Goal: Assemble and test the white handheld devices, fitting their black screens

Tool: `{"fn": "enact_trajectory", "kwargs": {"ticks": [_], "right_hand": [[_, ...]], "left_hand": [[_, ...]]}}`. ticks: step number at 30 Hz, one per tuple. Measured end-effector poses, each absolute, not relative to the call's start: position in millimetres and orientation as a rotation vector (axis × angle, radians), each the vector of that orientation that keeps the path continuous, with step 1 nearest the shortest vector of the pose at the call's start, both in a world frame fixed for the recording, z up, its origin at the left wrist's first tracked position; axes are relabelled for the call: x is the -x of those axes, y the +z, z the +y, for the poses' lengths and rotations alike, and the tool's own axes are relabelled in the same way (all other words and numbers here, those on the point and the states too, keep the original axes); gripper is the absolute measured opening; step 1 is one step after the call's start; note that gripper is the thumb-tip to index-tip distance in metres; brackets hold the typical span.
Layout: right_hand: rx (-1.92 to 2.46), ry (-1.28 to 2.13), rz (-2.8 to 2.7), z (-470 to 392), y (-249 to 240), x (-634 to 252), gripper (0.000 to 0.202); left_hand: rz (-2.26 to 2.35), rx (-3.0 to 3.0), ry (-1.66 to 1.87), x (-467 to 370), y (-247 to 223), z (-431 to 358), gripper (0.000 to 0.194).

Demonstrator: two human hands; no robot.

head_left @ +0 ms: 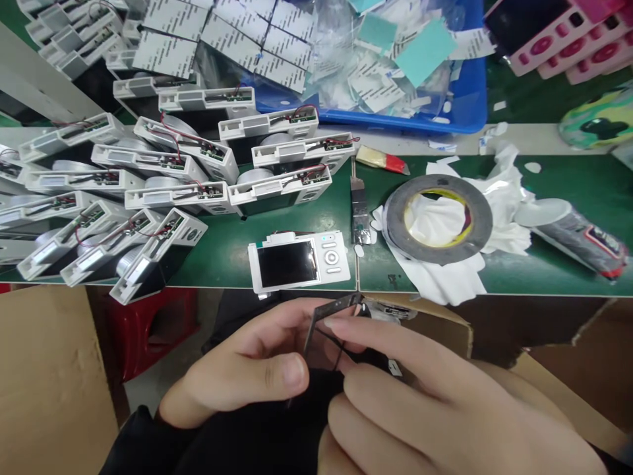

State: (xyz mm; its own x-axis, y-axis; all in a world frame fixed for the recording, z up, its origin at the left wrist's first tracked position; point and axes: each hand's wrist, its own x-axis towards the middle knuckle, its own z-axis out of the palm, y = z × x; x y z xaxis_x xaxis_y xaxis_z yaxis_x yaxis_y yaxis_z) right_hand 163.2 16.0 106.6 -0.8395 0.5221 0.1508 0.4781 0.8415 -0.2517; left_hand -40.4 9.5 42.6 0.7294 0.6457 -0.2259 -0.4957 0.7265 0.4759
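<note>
Over my lap, my left hand (247, 363) pinches a thin black frame-like piece (332, 306) between thumb and fingers. My right hand (410, 396) has its fingertips closed on the same piece from the other side; part of it is hidden behind the fingers. Just beyond the hands, a white camera body (331, 258) with a dark screen and round button pad lies screen up near the bench's front edge. A small light glows on it.
Several opened white camera bodies (279, 188) with red wires stand at left. A tape roll (477, 218) rests on white tissue, near a brush (380, 158) and a grey cylinder (573, 231). Behind are a blue tray (435, 123) of film scraps and pink casings (544, 49).
</note>
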Motion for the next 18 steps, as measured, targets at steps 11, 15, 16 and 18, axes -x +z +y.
{"fn": "enact_trajectory", "kwargs": {"ticks": [11, 15, 16, 18], "right_hand": [[0.884, 0.403, -2.687, 7.0, 100.6, -164.1, 0.039], [1.126, 0.554, -2.438, -7.0, 93.6, -159.3, 0.034], [1.154, 0.575, -2.414, -10.4, 91.8, -158.0, 0.035], [1.186, 0.608, -2.391, -15.4, 88.2, -156.5, 0.037]], "left_hand": [[0.359, -0.320, 0.661, 38.4, 52.6, 15.9, 0.043], [0.379, -0.319, 0.669, 37.5, 54.2, 15.0, 0.042], [0.381, -0.320, 0.671, 37.2, 54.3, 14.8, 0.042], [0.370, -0.330, 0.683, 36.5, 54.1, 14.6, 0.043]]}}
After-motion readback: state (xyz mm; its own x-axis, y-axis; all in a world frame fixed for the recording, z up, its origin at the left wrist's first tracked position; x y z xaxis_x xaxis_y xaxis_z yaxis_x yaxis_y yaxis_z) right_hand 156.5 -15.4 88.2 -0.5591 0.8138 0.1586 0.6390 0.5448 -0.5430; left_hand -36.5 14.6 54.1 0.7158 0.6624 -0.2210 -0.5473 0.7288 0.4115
